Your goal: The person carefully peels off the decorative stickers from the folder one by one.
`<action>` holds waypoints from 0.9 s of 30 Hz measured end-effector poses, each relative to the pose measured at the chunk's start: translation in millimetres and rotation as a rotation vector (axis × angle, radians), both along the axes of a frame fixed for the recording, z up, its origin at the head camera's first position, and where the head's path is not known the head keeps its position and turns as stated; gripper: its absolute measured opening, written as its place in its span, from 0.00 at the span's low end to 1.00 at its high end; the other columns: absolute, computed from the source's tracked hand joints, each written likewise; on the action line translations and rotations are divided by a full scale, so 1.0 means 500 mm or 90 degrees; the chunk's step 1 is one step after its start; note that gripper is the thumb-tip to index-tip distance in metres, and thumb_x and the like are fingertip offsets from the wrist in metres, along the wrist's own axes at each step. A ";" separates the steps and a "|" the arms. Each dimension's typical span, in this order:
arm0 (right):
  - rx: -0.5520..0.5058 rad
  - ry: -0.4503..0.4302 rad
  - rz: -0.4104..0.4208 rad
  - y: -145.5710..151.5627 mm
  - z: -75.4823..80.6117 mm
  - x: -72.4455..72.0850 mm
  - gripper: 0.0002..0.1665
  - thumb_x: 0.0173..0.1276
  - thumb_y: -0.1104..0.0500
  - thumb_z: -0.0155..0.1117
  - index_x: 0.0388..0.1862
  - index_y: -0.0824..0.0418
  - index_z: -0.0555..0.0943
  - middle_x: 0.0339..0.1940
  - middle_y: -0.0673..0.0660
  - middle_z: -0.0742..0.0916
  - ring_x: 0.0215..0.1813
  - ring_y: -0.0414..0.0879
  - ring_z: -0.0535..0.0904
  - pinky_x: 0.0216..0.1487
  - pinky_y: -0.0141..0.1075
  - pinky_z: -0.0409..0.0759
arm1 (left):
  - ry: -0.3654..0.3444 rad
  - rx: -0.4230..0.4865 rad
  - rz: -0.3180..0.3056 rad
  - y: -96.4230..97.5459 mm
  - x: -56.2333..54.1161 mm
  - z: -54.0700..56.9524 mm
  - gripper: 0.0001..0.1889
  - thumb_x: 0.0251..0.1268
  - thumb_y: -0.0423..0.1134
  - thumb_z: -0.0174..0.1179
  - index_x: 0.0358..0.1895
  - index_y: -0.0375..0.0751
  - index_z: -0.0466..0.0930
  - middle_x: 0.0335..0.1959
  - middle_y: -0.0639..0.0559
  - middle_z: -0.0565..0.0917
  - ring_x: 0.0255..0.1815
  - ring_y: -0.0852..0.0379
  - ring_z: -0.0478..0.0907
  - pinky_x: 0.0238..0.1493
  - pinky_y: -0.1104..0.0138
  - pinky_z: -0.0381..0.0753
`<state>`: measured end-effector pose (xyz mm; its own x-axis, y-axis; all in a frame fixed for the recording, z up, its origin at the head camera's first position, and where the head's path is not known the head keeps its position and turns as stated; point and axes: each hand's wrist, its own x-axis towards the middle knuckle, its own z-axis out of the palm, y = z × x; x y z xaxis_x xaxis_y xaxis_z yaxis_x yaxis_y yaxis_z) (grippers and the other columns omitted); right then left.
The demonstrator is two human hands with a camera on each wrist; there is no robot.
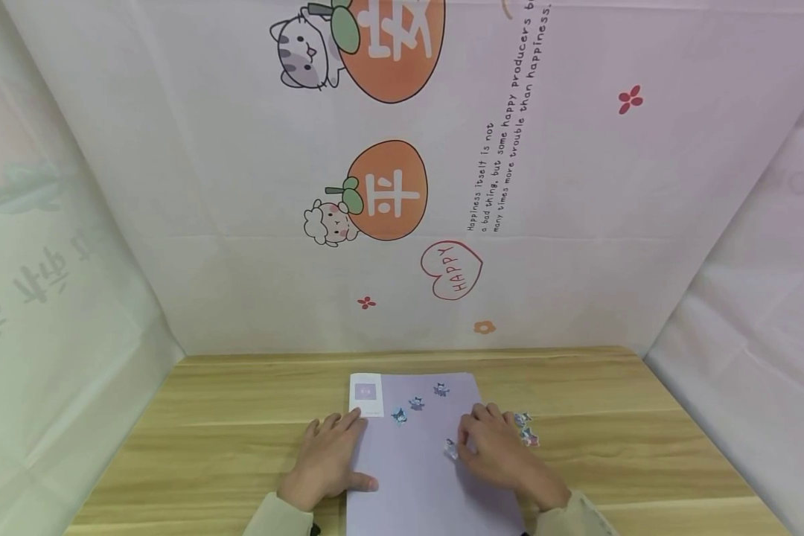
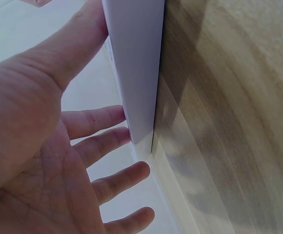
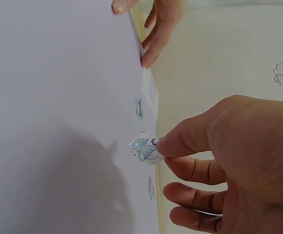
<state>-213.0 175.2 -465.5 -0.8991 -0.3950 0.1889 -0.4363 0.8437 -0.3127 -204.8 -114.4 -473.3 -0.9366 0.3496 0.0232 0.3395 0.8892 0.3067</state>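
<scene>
A thick lilac folder (image 1: 422, 491) lies flat on the wooden table, with a white label (image 1: 375, 408) at its far left corner. Along its left edge rests my left hand (image 1: 324, 461), fingers spread and thumb on the cover; the folder's side (image 2: 134, 58) shows in the left wrist view. Between thumb and index finger, my right hand (image 1: 499, 454) pinches a small cartoon sticker (image 3: 145, 148) just over the cover. Three similar stickers, one sticker (image 1: 399, 416) nearest the label, lie in a slanting row near the folder's far end.
More cartoon stickers (image 1: 528, 437) lie on the table (image 1: 610, 447) just right of the folder, partly behind my right hand. A white printed cloth (image 1: 543, 298) hangs behind the table, with white cloth at both sides.
</scene>
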 end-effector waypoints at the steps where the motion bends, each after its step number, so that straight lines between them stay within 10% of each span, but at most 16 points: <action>1: 0.001 0.002 -0.006 0.004 -0.001 -0.001 0.13 0.59 0.60 0.70 0.24 0.46 0.75 0.30 0.44 0.72 0.39 0.44 0.66 0.44 0.45 0.65 | -0.001 0.000 0.000 0.000 0.000 0.000 0.51 0.38 0.61 0.80 0.67 0.37 0.74 0.73 0.37 0.70 0.69 0.30 0.67 0.68 0.30 0.59; 27: -0.025 0.012 -0.103 0.155 -0.019 -0.045 0.03 0.61 0.59 0.66 0.28 0.53 0.80 0.30 0.47 0.77 0.38 0.48 0.70 0.39 0.48 0.65 | -0.008 -0.005 -0.002 -0.002 -0.002 -0.004 0.51 0.39 0.63 0.79 0.68 0.38 0.73 0.74 0.38 0.69 0.70 0.31 0.66 0.68 0.31 0.59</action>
<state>-235.3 252.9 -475.1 -0.9466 -0.2371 0.2183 -0.3015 0.8910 -0.3394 -206.0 -115.3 -475.1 -0.9359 0.3522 0.0083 0.3379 0.8909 0.3035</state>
